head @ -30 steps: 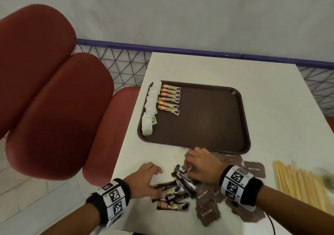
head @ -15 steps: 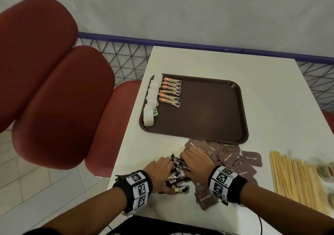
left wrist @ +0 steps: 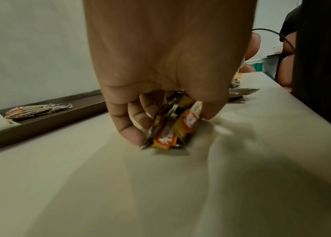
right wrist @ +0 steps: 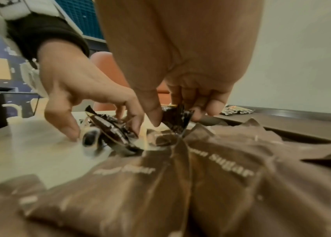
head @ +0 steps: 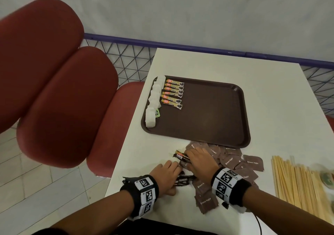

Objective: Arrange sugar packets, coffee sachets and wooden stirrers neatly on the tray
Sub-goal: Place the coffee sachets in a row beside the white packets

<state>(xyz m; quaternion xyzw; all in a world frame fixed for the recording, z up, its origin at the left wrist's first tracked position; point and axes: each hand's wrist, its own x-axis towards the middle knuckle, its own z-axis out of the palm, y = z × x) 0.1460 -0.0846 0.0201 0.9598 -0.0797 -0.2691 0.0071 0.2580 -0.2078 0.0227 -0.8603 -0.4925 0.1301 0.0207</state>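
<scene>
A brown tray lies on the white table with a row of coffee sachets and white packets along its left side. In front of it my left hand curls its fingers round a bundle of dark coffee sachets standing on the table. My right hand pinches other coffee sachets, whose ends stick out to its left. Brown sugar packets lie scattered under and beside my right hand. Wooden stirrers lie in a bundle at the right.
Red padded chairs stand to the left of the table. A blue mesh rail runs behind the table. The table's near edge is just below my wrists. A blurred round object lies beyond the stirrers.
Both hands have drawn together over the loose coffee sachets and gathered them from a spread pile into bundles. My head view has shifted slightly.
</scene>
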